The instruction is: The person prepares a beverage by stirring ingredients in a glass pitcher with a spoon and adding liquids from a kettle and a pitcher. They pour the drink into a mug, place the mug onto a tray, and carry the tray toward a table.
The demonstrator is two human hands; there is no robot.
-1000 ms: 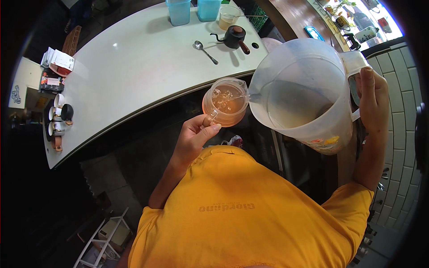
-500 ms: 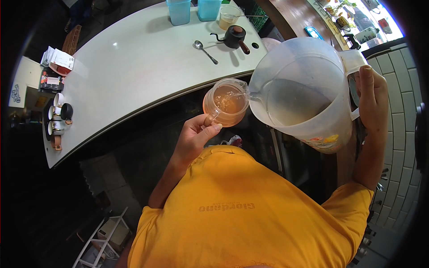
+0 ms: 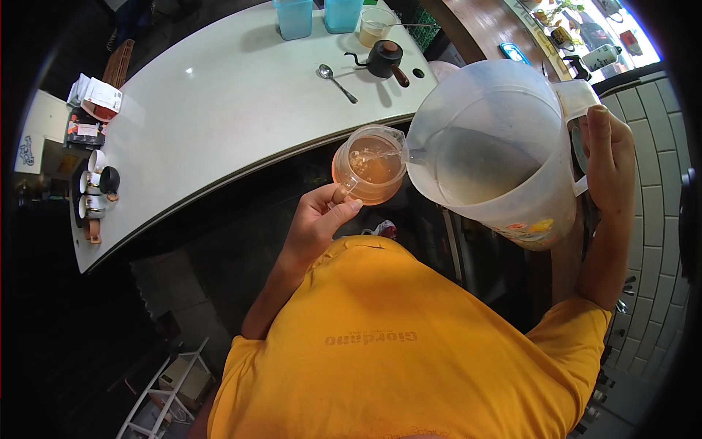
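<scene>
On the white counter (image 3: 212, 124), blue tubs (image 3: 294, 20) stand near a cloudy cup (image 3: 373, 34), with a black kettle (image 3: 382, 61) and a spoon (image 3: 337, 84) closer in. At the dim left end sit what look like white cups (image 3: 93, 183).

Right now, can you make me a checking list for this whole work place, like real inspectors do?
Surface: white counter, smooth and shiny.
Job's things: big jug, tilted, pouring into a glass cup of orange-brown drink.
Clutter: spoon, small dark pot, blue tubs.
Hands: left hand grips the cup's handle; right hand grips the jug's.
Cables: pale loop by the white rack, maybe a cord; can't tell.
Surroundings: tiled wall on the right.
</scene>
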